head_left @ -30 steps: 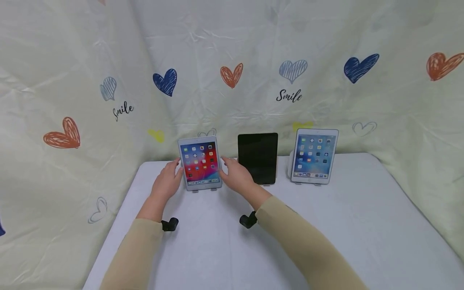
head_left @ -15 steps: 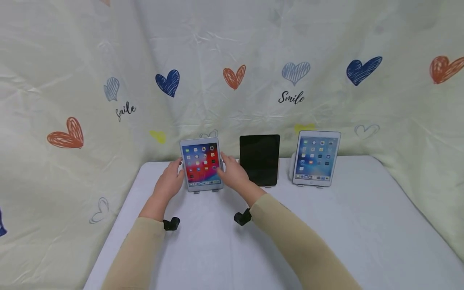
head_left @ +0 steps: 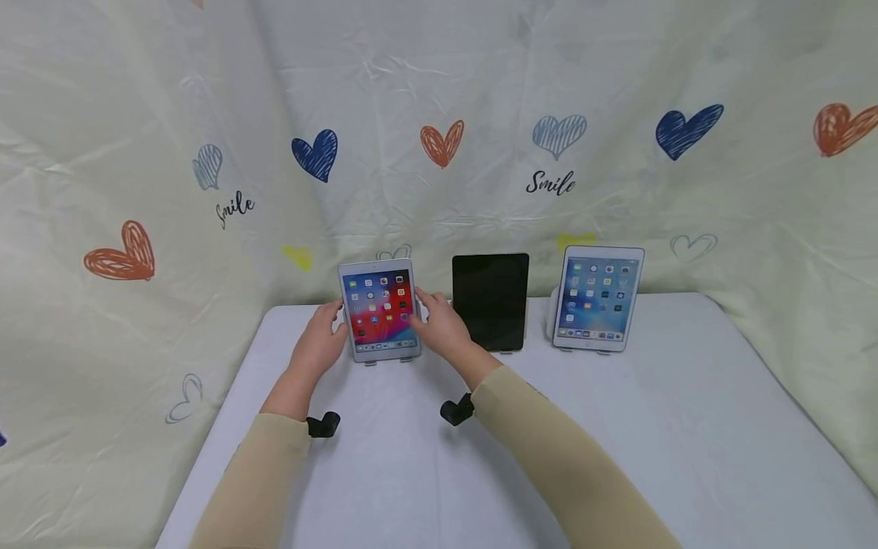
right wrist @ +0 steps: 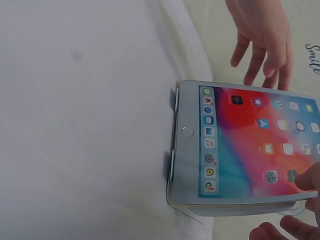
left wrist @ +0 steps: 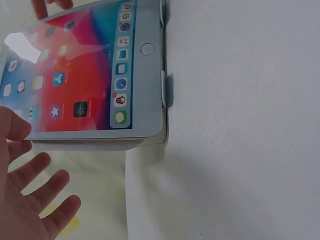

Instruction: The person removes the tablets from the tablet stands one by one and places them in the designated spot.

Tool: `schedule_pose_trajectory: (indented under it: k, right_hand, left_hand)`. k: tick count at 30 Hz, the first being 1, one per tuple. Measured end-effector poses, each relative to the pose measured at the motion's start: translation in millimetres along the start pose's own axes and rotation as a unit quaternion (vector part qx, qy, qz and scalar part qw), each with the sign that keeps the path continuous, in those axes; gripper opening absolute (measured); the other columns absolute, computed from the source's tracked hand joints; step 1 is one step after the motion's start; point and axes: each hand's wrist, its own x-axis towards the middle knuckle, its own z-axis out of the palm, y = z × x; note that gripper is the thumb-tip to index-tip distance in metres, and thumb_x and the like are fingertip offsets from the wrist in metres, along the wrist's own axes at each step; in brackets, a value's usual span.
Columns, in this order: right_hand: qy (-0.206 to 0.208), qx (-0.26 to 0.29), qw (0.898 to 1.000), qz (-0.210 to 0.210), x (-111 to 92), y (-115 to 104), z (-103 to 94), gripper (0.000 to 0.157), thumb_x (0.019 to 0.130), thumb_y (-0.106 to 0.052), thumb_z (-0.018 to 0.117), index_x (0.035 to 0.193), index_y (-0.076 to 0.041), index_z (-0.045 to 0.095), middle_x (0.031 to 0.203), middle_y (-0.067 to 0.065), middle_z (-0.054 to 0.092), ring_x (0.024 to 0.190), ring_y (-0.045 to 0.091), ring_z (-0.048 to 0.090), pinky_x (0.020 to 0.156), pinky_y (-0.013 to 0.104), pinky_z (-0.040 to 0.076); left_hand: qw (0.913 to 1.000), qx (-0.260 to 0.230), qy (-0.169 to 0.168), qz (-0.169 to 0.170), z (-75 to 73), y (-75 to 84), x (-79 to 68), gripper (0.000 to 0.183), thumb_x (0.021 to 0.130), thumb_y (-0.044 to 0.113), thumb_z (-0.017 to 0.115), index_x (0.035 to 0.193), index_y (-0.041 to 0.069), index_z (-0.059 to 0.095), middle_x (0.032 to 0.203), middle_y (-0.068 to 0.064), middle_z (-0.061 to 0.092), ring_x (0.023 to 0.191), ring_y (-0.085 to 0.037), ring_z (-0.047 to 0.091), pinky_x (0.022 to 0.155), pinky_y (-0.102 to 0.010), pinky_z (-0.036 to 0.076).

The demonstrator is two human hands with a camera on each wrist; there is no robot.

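A white tablet point(head_left: 379, 313) with a lit red and blue home screen leans upright on a stand at the table's back left. My left hand point(head_left: 319, 340) is at its left edge, fingers spread; in the left wrist view the thumb point(left wrist: 16, 125) meets the edge, while the other fingers point(left wrist: 52, 192) reach past it. On the opposite side is my right hand point(head_left: 442, 328). Its thumb point(right wrist: 309, 179) overlaps the screen's side in the right wrist view, with its fingers point(right wrist: 295, 227) beyond the edge. Whether they touch the tablet's back is hidden.
A dark-screened tablet point(head_left: 490, 301) stands just right of my right hand. Further right stands another white tablet point(head_left: 598, 297) with a lit blue screen. Behind the white-covered table point(head_left: 411, 473) hangs a pale curtain point(head_left: 370, 191) printed with hearts.
My right hand has shifted slightly left, bringing its thumb from beside the tablet onto its right side. My left hand has barely moved, and the tablet stays on its stand.
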Motion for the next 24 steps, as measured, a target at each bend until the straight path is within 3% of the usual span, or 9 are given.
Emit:
schedule_pose_trajectory:
  k: [11, 17, 24]
  right_hand:
    - [0.03, 0.043, 0.999, -0.015, -4.8, 4.3, 5.1, 0.057, 0.098, -0.027, 0.063, 0.151, -0.029, 0.043, 0.13, 0.003, 0.054, 0.1, 0.017, 0.056, 0.079, 0.03, 0.056]
    - [0.065, 0.07, 0.995, -0.03, -6.4, 6.8, 7.1, 0.048, 0.099, -0.026, 0.063, 0.145, -0.028, 0.052, 0.123, 0.002, 0.063, 0.095, 0.016, 0.058, 0.072, 0.027, 0.056]
    - [0.096, 0.1, 0.989, -0.043, -5.8, 9.7, 9.7, 0.04, 0.098, -0.025, 0.064, 0.138, -0.027, 0.059, 0.116, -0.001, 0.069, 0.095, 0.017, 0.06, 0.075, 0.029, 0.056]
  left_hand:
    - [0.9986, -0.02, 0.045, 0.017, 0.5, -6.3, -6.3, 0.052, 0.102, 0.028, 0.05, 0.151, 0.012, 0.043, 0.152, -0.013, 0.039, 0.132, -0.033, 0.046, 0.108, -0.052, 0.038]
    - [0.9952, -0.037, 0.085, 0.032, 4.3, -7.5, -8.6, 0.046, 0.102, 0.025, 0.055, 0.146, 0.01, 0.05, 0.139, -0.01, 0.052, 0.124, -0.029, 0.052, 0.103, -0.049, 0.044]
    - [0.9915, -0.068, 0.11, 0.016, 7.3, -3.6, -9.6, 0.043, 0.101, 0.025, 0.059, 0.143, 0.013, 0.055, 0.123, -0.009, 0.065, 0.113, -0.026, 0.058, 0.097, -0.045, 0.049]
